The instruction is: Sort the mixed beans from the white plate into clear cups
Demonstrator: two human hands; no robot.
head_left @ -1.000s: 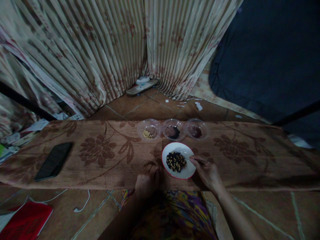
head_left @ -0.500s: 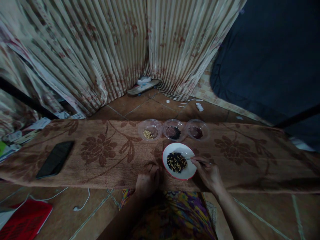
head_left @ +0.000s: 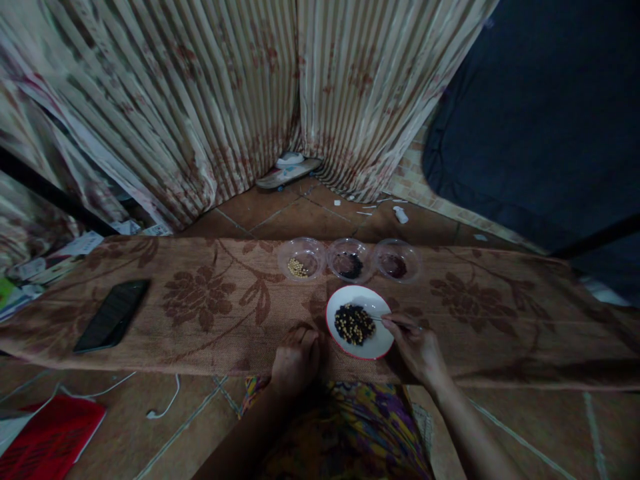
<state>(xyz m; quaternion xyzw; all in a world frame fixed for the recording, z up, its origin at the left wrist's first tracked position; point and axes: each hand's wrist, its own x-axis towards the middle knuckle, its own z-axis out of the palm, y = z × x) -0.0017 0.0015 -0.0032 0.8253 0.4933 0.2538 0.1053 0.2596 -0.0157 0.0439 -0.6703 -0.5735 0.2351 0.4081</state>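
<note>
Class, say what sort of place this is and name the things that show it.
Probably a room in a home: striped curtains, a sandal on the tiled floor, a phone on a floral mat.

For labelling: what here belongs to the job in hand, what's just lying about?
In use: plate, mixed beans, three clear bowls, thin tool, right hand.
Lying about: phone, red book, white cable, sandal.
</note>
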